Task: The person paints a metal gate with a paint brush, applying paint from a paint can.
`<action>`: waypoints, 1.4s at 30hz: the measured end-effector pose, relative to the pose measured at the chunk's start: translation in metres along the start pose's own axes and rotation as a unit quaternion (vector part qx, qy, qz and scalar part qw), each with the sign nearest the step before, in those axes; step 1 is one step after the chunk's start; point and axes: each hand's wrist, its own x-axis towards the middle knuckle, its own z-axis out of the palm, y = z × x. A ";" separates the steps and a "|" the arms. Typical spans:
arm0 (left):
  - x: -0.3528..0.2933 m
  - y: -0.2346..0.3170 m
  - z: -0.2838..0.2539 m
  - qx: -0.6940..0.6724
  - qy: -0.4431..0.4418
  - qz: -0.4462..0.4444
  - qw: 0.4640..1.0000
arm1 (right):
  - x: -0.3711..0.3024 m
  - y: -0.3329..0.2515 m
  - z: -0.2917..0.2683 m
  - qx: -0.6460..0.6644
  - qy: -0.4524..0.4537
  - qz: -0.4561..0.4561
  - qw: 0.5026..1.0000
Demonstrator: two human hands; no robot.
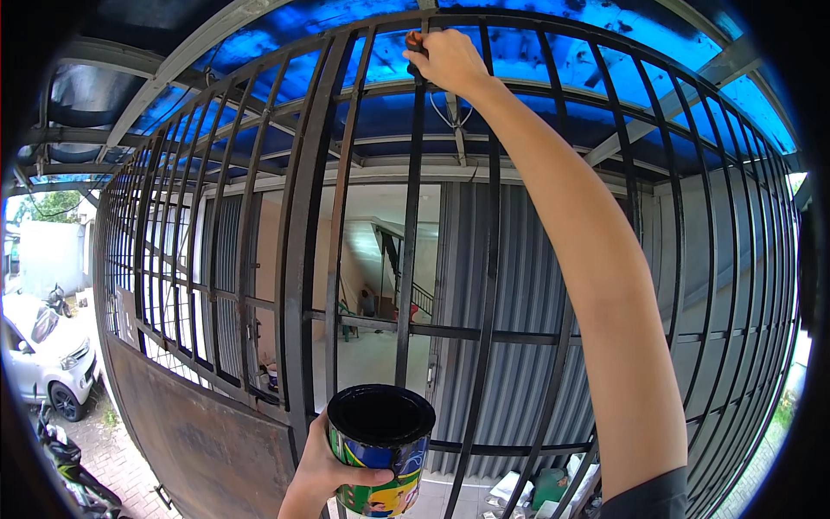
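My left hand (322, 467) is wrapped round a paint can (380, 497) with a colourful blue, green and yellow label. The can is without a lid, upright, and coated dark inside and along its rim. High up, my right hand (451, 60) grips a paintbrush (415, 41) with an orange and black handle. The brush is against a vertical bar (416, 138) of the metal gate, close under its top rail; its bristles are hard to make out. Dark paint covers this bar, while the bar to its left (344, 164) looks brownish in its upper part.
The barred gate (298, 216) spans the view, with a brown sheet-metal panel (207, 432) at lower left. Behind it stand grey folding shutters (519, 259) and an open doorway. White bags and a green container (548, 486) lie low behind the bars. A white car (52, 355) is parked left.
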 end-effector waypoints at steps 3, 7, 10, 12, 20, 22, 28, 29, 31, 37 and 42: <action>0.001 0.000 0.002 0.002 -0.009 -0.006 1.000 | -0.009 0.001 -0.003 0.014 -0.009 -0.066 0.998; 0.000 -0.004 -0.004 0.014 -0.004 -0.003 1.000 | -0.036 -0.033 -0.008 0.048 -0.087 -0.193 0.976; 0.000 -0.008 -0.004 0.006 -0.012 -0.001 1.000 | -0.044 -0.023 -0.030 0.061 -0.082 -0.125 0.987; 0.000 -0.009 0.001 0.008 -0.018 -0.007 1.000 | -0.038 0.005 -0.027 0.150 0.076 -0.028 0.985; 0.007 -0.008 0.015 0.005 -0.032 -0.013 0.999 | -0.030 0.045 0.005 0.084 0.141 0.154 0.974; 0.006 -0.011 0.010 -0.002 -0.020 -0.014 1.000 | -0.025 0.018 -0.005 0.052 0.121 0.154 0.979; 0.008 -0.014 0.005 0.004 -0.031 -0.007 0.999 | -0.008 0.023 -0.024 -0.101 0.058 0.060 0.991; 0.008 -0.013 0.005 0.003 -0.029 -0.008 1.000 | -0.007 0.022 -0.020 -0.111 0.055 0.045 0.991; 0.009 -0.013 0.006 0.002 -0.028 -0.009 1.000 | -0.010 0.011 -0.005 -0.106 0.036 0.045 0.993; 0.010 -0.016 0.007 0.015 -0.032 -0.012 0.999 | -0.009 0.001 0.018 0.021 0.118 0.171 0.978; 0.019 -0.009 0.015 0.014 -0.033 0.015 0.999 | -0.019 0.028 -0.007 0.012 0.169 0.214 0.962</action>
